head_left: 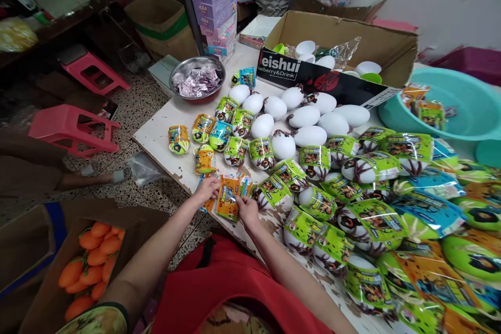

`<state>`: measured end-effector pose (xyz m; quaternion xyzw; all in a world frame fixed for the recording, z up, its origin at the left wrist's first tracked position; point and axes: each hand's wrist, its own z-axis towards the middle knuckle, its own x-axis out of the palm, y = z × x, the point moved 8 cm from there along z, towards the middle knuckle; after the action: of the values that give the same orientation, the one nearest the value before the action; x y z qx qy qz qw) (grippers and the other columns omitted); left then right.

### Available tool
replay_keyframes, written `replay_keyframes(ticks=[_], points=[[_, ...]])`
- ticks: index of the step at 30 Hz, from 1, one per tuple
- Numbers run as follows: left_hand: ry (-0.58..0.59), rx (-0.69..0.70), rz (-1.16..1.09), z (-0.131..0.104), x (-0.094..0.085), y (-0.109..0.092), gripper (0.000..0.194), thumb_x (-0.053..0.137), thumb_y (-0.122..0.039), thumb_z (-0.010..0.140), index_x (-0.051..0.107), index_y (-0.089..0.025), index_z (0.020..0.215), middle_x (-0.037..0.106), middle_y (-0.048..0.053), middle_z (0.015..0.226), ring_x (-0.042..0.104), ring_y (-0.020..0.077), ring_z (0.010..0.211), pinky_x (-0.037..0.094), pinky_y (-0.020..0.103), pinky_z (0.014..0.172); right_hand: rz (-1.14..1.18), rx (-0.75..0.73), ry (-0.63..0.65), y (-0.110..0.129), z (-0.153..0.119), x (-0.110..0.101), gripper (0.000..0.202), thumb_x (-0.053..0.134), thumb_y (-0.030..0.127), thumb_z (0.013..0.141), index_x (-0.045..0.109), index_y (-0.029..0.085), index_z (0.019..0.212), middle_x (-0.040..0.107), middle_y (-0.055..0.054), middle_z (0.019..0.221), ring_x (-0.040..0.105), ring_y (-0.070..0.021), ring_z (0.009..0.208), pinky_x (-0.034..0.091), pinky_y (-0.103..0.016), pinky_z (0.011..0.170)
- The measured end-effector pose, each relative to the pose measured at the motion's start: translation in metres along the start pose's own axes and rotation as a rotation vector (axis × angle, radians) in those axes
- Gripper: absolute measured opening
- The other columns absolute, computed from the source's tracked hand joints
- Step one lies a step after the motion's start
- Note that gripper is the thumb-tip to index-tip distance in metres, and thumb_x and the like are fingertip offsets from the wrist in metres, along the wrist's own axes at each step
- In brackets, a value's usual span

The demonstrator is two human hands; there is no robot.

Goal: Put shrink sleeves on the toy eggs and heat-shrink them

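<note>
At far left we see a cardboard box of orange carrot toys (91, 259) on the floor, beside two pink stools (74, 125). Our left hand (207, 188) rests at the near edge of the white worktop (156, 135), its fingers closed on a small stack of orange wrappers (229, 195). Our right hand (246, 210) touches the same stack from the other side, fingers pinched on its lower edge. Just beyond stand wrapped eggs (235, 150), then bare white eggs (305, 117), with a steel bowl (198, 78) behind them. Rightward lie heaps of green wrapped eggs (368, 167) and a teal basin (469, 109).
</note>
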<state>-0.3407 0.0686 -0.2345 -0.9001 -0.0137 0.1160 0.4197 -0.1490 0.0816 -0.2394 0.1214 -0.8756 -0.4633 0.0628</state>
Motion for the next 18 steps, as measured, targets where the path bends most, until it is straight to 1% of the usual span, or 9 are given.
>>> replay_keyframes(ticks=[2,4,6,9,11,12,13,15,18], points=[[-0.076,-0.019,0.064,0.000,-0.020,0.001,0.026,0.055,-0.039,0.090,0.061,-0.014,0.089,0.061,-0.002,0.069,0.054,0.0089,0.052,0.047,0.025,0.053,0.042,0.023,0.002,-0.001,-0.005,-0.002,0.045,0.063,0.060,0.063,0.049,0.019,0.053,0.049,0.004,0.049,0.043,-0.0115,0.050,0.035,-0.023,0.049],[-0.111,-0.023,0.110,-0.003,-0.030,0.001,0.028,0.052,-0.040,0.091,0.061,-0.014,0.089,0.062,-0.002,0.072,0.054,0.0089,0.053,0.046,0.024,0.052,0.086,0.052,0.020,-0.002,-0.012,-0.002,0.047,0.063,0.063,0.062,0.048,0.019,0.055,0.048,0.004,0.050,0.039,-0.0100,0.048,0.032,-0.022,0.047],[-0.096,-0.008,0.140,-0.009,-0.026,0.000,0.030,0.053,-0.043,0.089,0.062,-0.014,0.087,0.064,-0.001,0.073,0.055,0.0099,0.055,0.044,0.024,0.053,0.125,0.080,0.049,0.001,-0.019,-0.001,0.050,0.063,0.067,0.061,0.051,0.018,0.059,0.050,0.004,0.053,0.039,-0.0099,0.047,0.032,-0.023,0.046],[-0.074,0.034,0.199,-0.020,-0.005,-0.005,0.029,0.063,-0.044,0.078,0.064,-0.016,0.075,0.063,-0.004,0.066,0.057,0.0120,0.060,0.041,0.023,0.055,0.187,0.120,0.092,0.005,-0.024,0.003,0.052,0.068,0.066,0.057,0.052,0.017,0.059,0.051,0.003,0.054,0.040,-0.0096,0.047,0.034,-0.023,0.047],[-0.113,0.045,0.263,-0.024,0.002,-0.007,0.028,0.065,-0.042,0.076,0.060,-0.016,0.065,0.059,-0.005,0.059,0.057,0.0130,0.061,0.039,0.023,0.056,0.241,0.149,0.088,0.006,-0.025,0.004,0.051,0.075,0.062,0.052,0.050,0.018,0.055,0.049,0.004,0.051,0.039,-0.0087,0.046,0.033,-0.023,0.047],[-0.148,0.042,0.300,-0.024,0.001,-0.007,0.028,0.063,-0.040,0.078,0.058,-0.016,0.063,0.058,-0.005,0.058,0.056,0.0132,0.060,0.039,0.024,0.057,0.264,0.163,0.078,0.005,-0.025,0.003,0.051,0.078,0.059,0.050,0.049,0.018,0.054,0.048,0.005,0.050,0.038,-0.0083,0.046,0.033,-0.022,0.047],[-0.188,0.033,0.340,-0.024,-0.003,-0.008,0.029,0.061,-0.039,0.080,0.057,-0.017,0.062,0.057,-0.005,0.059,0.056,0.0133,0.061,0.040,0.025,0.058,0.279,0.174,0.063,0.005,-0.025,0.002,0.052,0.080,0.058,0.049,0.048,0.018,0.053,0.047,0.005,0.049,0.038,-0.0081,0.046,0.033,-0.022,0.047],[-0.269,0.006,0.419,-0.022,-0.020,-0.010,0.028,0.061,-0.035,0.082,0.056,-0.017,0.063,0.058,-0.003,0.063,0.056,0.0140,0.064,0.041,0.028,0.063,0.282,0.184,0.049,0.004,-0.027,-0.001,0.051,0.080,0.058,0.049,0.049,0.017,0.054,0.048,0.005,0.050,0.039,-0.0084,0.047,0.033,-0.022,0.048],[-0.372,-0.029,0.499,-0.023,-0.050,-0.015,0.022,0.067,-0.028,0.077,0.055,-0.019,0.062,0.061,0.000,0.066,0.061,0.0198,0.076,0.040,0.030,0.068,0.295,0.211,0.096,0.005,-0.034,-0.002,0.048,0.080,0.057,0.052,0.054,0.016,0.057,0.054,0.003,0.056,0.045,-0.0097,0.051,0.037,-0.022,0.051]])
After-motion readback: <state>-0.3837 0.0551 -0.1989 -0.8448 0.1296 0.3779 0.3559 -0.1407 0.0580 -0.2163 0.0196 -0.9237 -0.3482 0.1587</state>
